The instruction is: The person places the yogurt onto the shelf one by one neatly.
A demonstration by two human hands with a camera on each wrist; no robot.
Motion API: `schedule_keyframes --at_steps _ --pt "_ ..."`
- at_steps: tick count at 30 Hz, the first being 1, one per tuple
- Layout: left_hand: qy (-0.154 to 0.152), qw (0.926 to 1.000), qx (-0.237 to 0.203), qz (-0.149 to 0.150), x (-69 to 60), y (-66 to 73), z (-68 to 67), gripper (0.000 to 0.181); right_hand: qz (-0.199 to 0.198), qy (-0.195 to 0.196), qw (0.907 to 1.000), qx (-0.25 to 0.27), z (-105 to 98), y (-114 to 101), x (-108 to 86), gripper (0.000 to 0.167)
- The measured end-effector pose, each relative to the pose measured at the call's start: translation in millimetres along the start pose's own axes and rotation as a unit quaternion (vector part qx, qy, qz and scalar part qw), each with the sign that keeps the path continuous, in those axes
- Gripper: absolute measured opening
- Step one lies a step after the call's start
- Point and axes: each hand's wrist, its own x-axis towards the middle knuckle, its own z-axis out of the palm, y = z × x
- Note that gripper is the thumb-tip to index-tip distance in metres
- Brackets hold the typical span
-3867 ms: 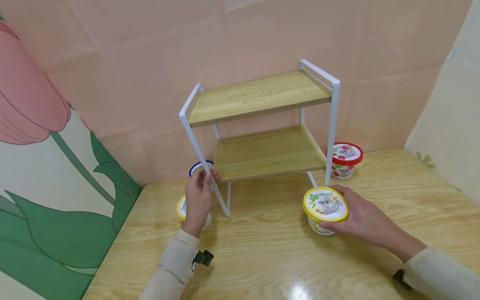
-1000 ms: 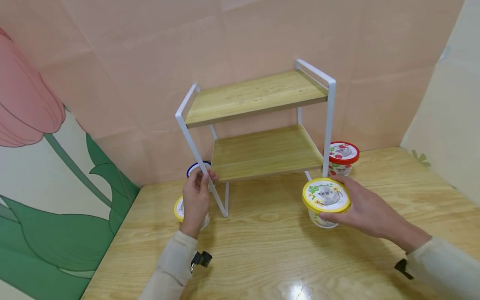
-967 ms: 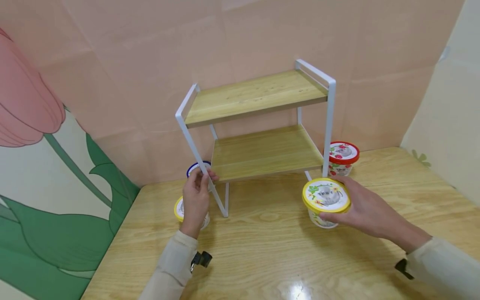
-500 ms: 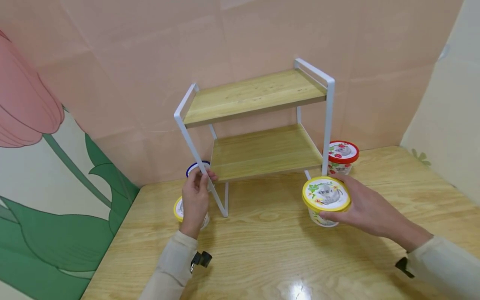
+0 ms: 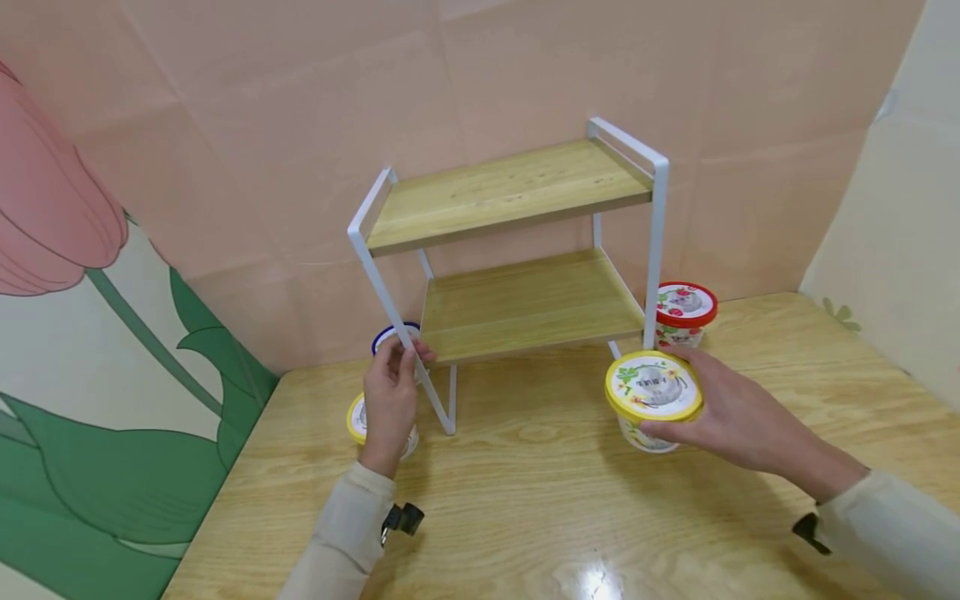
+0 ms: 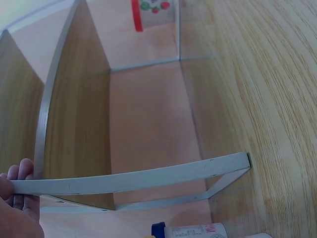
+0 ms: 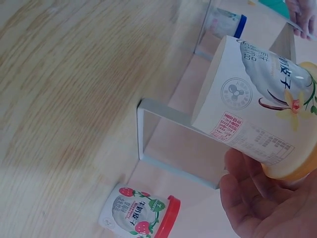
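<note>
A two-tier shelf rack (image 5: 510, 200) with wooden boards and a white metal frame stands on the table. My left hand (image 5: 393, 400) grips its front left leg, fingers curled round the bar at the lower board's height; the left wrist view shows these fingers (image 6: 22, 171) too. My right hand (image 5: 731, 417) holds a white tub (image 7: 257, 99) with a yellow lid (image 5: 654, 385) by its right side, upright, in front of the rack's right leg. In the right wrist view its base hangs clear of the table. Another yellow-lidded tub (image 5: 357, 418) is partly hidden behind my left hand.
A red-lidded tub (image 5: 684, 308) with a strawberry print stands behind the rack's right leg. At the left, a blue-lidded tub (image 5: 386, 335) is mostly covered by the rack's leg and my hand. A pink backdrop (image 5: 300, 125) rises behind the wooden table (image 5: 525, 492).
Over these seconds my right hand has raised the yellow-lidded tub slightly and moved it a little toward the rack. My left hand keeps its hold on the leg; the view has shifted slightly.
</note>
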Motion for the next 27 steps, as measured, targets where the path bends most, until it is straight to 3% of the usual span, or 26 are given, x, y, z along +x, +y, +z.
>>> schedule_keyframes --at_steps 11,27 --pt "0.002 0.9999 0.010 -0.012 0.0 0.3 -1.2 0.020 -0.006 0.009 0.9999 -0.001 -1.9 -1.4 1.2 0.100" --pt "-0.003 1.0000 0.006 0.000 -0.1 -1.9 -0.9 0.021 0.003 -0.002 1.0000 0.000 -8.5 -6.2 3.1 0.101"
